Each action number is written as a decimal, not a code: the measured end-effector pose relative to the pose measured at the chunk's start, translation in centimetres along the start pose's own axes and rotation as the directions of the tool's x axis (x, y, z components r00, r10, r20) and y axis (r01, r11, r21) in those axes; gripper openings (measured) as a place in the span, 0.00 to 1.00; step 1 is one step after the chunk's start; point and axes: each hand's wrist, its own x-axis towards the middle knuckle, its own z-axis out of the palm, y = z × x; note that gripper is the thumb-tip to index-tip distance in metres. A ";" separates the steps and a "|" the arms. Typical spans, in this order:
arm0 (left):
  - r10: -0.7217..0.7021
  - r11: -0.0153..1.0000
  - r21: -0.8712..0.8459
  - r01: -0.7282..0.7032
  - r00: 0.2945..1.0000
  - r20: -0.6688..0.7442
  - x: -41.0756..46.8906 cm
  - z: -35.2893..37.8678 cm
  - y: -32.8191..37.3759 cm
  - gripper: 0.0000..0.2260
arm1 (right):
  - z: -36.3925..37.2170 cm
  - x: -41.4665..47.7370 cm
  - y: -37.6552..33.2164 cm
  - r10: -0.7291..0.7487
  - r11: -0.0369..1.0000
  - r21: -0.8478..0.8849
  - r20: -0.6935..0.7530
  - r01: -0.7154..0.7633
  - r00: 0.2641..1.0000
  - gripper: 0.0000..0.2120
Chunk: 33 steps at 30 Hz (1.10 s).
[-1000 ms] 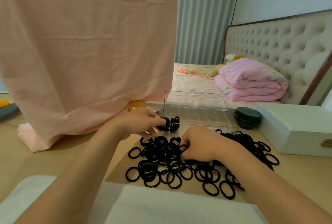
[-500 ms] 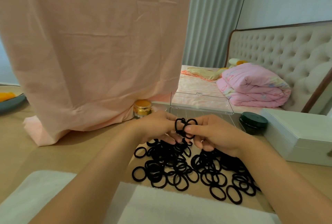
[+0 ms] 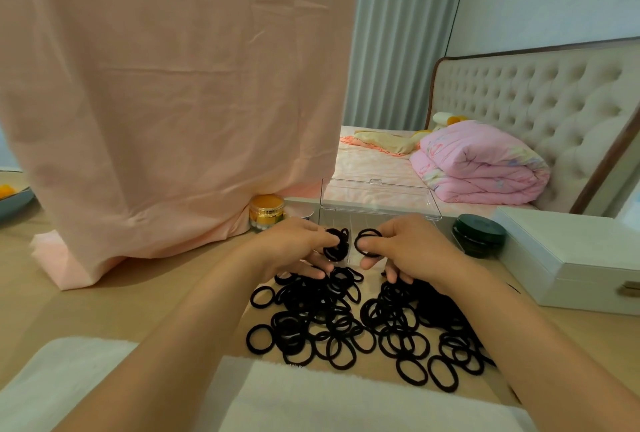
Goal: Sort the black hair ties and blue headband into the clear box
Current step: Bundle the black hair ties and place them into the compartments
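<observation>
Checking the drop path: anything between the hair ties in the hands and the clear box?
Nothing visible. The left hand grips a bunch of black hair ties, the right hand pinches a single tie, both in front of the open clear box, lid raised.

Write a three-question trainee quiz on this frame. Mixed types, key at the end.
1. True or false: the lid of the clear box is closed.
2. What does the right hand pinch? A) a black hair tie B) a comb C) a pen
3. Short answer: which hand grips the bunch of ties in front of the box?

Key: 1. False, the lid stands open. 2. A. 3. The left hand.
</observation>
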 end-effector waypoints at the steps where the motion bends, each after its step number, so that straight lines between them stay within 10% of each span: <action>1: 0.008 1.000 0.027 -0.007 1.000 -0.022 0.0 0.0 0.0 0.08 | -0.1 0.0 -0.2 -0.025 1.000 -0.018 -0.007 0.025 1.000 0.07; 9: 0.026 1.000 0.015 -0.028 0.993 0.117 -0.3 1.0 0.5 0.07 | 0.5 -0.8 -1.2 -0.108 0.945 -0.299 0.106 0.135 0.988 0.20; 21: 0.038 0.984 -0.176 -0.005 0.981 0.189 -0.7 1.4 1.1 0.19 | 0.8 -1.6 -1.5 -0.207 0.559 -0.813 0.052 0.162 0.977 0.23; 28: 0.086 0.991 -0.119 -0.067 0.983 0.164 -0.8 1.4 1.2 0.09 | -0.9 -1.0 -1.4 -0.013 0.961 -0.270 0.169 0.059 0.986 0.18; 33: 0.112 0.981 -0.171 -0.091 0.986 0.121 -0.7 0.5 1.9 0.11 | -1.6 -0.5 -1.4 -0.033 0.988 0.155 0.098 0.018 0.995 0.12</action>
